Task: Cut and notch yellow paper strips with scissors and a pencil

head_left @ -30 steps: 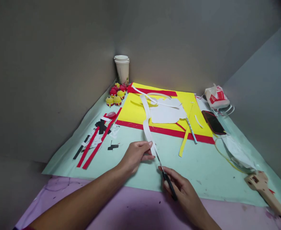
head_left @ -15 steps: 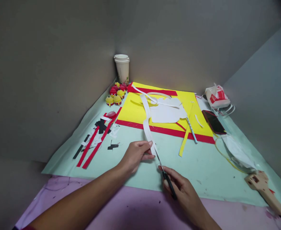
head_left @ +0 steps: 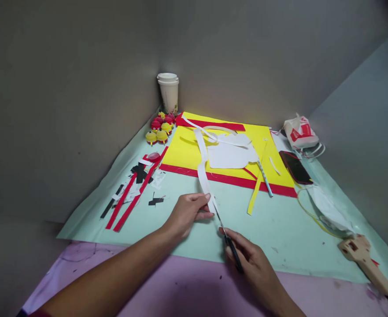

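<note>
A long, wavy white paper strip (head_left: 202,172) is pinched near its lower end by my left hand (head_left: 187,213). Its upper part lies over the yellow sheet (head_left: 183,152). My right hand (head_left: 251,259) is closed round the black handles of a pair of scissors (head_left: 233,251). The blades point up and left and meet the strip's right edge beside my left fingertips; how far they are apart is too fine to tell. Beyond the strip lies a white paper piece (head_left: 231,157) with a wavy outline, on the yellow sheet.
Red strips (head_left: 127,212) and black scraps (head_left: 141,173) lie left, near red-and-yellow balls (head_left: 151,138) and a lidded cup (head_left: 168,93). To the right are a yellow strip (head_left: 253,200), a pen-like stick (head_left: 265,179), a phone (head_left: 295,167), a face mask (head_left: 329,209) and a glue gun (head_left: 362,259).
Almost nothing differs. The scissors have shifted very slightly at the strip's edge, while my left hand keeps its hold in the same place.
</note>
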`<action>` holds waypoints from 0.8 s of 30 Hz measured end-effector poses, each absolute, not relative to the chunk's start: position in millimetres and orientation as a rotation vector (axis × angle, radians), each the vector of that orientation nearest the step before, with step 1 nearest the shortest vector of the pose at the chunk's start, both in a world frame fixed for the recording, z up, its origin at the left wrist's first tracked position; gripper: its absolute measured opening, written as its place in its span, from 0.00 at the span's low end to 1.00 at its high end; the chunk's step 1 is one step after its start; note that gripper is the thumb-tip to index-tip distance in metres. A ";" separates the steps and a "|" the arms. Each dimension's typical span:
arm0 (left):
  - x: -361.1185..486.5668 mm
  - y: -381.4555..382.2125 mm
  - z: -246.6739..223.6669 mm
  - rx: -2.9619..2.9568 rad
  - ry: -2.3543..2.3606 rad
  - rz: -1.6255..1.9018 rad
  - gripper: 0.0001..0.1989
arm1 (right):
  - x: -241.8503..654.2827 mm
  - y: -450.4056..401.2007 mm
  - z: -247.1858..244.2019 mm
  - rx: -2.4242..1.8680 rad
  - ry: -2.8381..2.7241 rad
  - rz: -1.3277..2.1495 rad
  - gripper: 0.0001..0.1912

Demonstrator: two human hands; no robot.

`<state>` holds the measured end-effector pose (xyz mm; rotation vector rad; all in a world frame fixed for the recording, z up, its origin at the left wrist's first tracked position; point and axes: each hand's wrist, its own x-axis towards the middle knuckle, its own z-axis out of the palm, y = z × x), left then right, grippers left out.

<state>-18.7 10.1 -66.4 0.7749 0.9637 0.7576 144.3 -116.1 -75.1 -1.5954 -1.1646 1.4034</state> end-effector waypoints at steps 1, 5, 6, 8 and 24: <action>-18.7 10.3 -66.8 0.775 0.960 0.755 0.17 | 144.4 -116.2 -74.8 -1.590 -1.165 1.407 0.25; -18.9 10.2 -67.1 0.772 0.956 0.742 0.16 | 144.3 -116.1 -73.9 -1.581 -1.160 1.403 0.26; -18.9 10.1 -66.8 0.770 0.962 0.743 0.16 | 144.2 -115.9 -73.9 -1.583 -1.159 1.402 0.26; -18.9 10.0 -66.0 0.764 0.973 0.742 0.16 | 144.1 -115.7 -74.1 -1.585 -1.163 1.404 0.26; -19.4 11.8 -69.2 0.814 0.982 0.779 0.14 | 145.0 -116.4 -76.0 -1.620 -1.257 1.357 0.27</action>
